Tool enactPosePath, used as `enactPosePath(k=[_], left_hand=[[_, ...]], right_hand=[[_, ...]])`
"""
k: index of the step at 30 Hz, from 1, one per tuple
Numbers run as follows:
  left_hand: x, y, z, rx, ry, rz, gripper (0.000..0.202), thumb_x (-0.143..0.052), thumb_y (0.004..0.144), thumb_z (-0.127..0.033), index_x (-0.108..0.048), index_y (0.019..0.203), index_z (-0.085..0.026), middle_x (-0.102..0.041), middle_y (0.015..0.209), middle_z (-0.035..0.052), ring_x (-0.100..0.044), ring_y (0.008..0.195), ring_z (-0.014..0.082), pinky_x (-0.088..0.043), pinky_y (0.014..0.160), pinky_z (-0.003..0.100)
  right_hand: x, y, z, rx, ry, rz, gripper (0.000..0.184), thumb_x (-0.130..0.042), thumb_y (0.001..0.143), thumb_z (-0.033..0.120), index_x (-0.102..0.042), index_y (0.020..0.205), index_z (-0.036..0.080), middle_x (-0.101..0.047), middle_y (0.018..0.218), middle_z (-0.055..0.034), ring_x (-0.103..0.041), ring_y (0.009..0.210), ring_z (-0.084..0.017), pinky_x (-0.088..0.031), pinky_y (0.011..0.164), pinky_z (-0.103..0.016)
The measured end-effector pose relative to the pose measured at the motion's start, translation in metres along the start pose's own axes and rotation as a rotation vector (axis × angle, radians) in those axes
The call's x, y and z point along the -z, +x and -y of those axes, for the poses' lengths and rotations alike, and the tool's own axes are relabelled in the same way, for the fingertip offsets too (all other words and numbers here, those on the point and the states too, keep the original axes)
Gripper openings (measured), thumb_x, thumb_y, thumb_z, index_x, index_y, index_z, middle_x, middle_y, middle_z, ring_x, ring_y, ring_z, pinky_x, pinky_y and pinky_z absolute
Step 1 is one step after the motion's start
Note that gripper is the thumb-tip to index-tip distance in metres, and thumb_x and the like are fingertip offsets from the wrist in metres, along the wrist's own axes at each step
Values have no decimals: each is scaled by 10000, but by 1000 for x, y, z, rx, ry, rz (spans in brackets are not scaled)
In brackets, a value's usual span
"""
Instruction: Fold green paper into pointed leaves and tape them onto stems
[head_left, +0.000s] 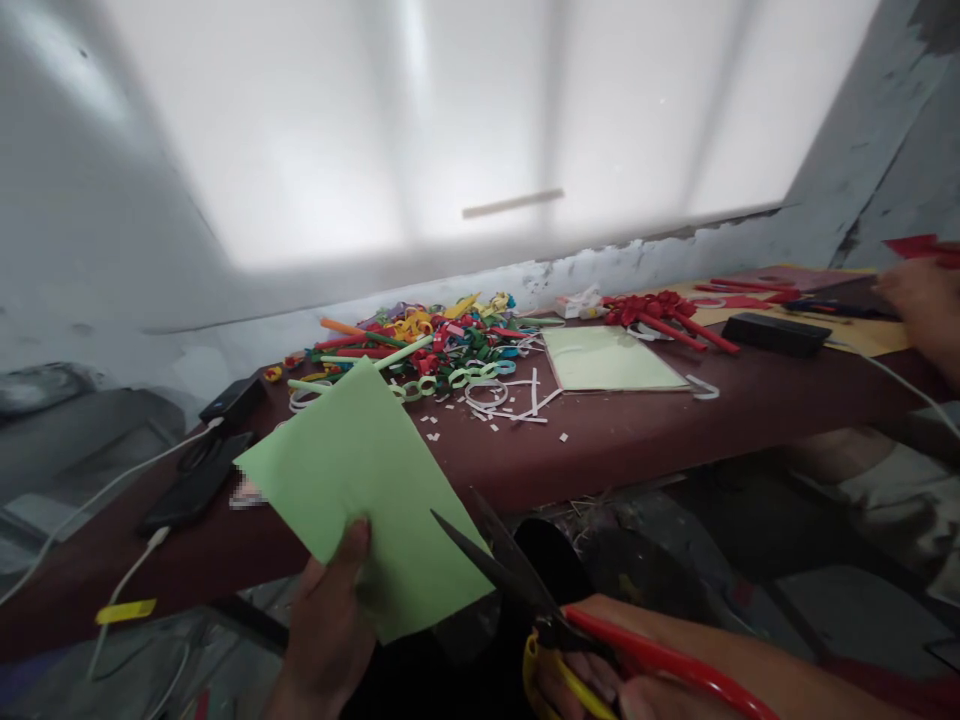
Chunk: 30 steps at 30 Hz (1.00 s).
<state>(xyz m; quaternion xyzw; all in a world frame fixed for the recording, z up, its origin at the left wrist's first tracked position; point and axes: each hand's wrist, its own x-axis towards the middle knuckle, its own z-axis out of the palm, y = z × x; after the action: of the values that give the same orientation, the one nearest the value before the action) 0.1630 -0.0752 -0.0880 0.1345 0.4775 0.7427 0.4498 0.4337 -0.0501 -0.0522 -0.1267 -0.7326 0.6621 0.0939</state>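
My left hand (330, 630) pinches a sheet of light green paper (360, 450) by its lower edge, thumb on top, and the sheet is tilted up in front of the table. In my right hand (592, 680) are scissors (547, 628) with one red and one yellow handle. Their dark blades are spread apart at the paper's right edge, one blade lying across the sheet's face. On the table behind, a heap of colourful paper strips and chains (450, 345) sits against the wall.
A stack of pale green paper (615, 358) lies right of the heap, near red paper flowers (652, 308). White strips (536, 390) and small scraps are scattered in front. Dark phone (195, 485) and cables occupy the left end. Another person's hand (926, 300) holds red paper at far right.
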Motion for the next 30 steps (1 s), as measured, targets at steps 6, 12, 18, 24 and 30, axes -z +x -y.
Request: enactPosePath(k=[6, 12, 18, 24, 30], left_hand=[[-10, -4, -8, 37, -48, -42, 269, -725, 826, -107, -747, 1073, -209, -814, 900, 27, -785, 741, 204, -644, 842, 342], [-24, -12, -16, 64, -58, -81, 278, -533, 945, -73, -735, 1108, -172, -812, 856, 39, -772, 668, 166, -646, 719, 245], [-31, -13, -13, 59, -49, -114, 273, -535, 936, -61, -723, 1105, -164, -803, 796, 20, -702, 503, 128, -556, 450, 165], [-35, -24, 4, 96, -49, -117, 229, -515, 960, -74, -720, 1014, -160, -800, 838, 23, -714, 566, 118, -577, 547, 183], [-38, -29, 10, 151, -27, -71, 153, -602, 986, -259, -672, 1027, -129, -723, 811, 6, -653, 585, 91, -562, 558, 221]], right_hand=[[2, -7, -5, -32, -44, 1, 685, -396, 802, 907, -426, 809, 223, -442, 787, -10, -379, 673, -131, -334, 595, -271], [-5, -11, -18, -51, 104, -60, 622, -516, 802, 837, -458, 786, 218, -426, 750, 13, -389, 678, -127, -315, 613, -275], [-5, -10, -19, -78, 127, 5, 645, -575, 778, 842, -474, 820, 207, -434, 782, 9, -383, 671, -116, -335, 612, -253], [-27, 16, -29, 53, 39, -674, 466, -770, 760, 594, -561, 929, 213, -617, 962, -53, -570, 891, -203, -456, 816, -331], [-29, 23, -25, 225, 176, -528, 506, -670, 830, 678, -481, 866, 210, -571, 754, -8, -518, 682, -147, -391, 625, -266]])
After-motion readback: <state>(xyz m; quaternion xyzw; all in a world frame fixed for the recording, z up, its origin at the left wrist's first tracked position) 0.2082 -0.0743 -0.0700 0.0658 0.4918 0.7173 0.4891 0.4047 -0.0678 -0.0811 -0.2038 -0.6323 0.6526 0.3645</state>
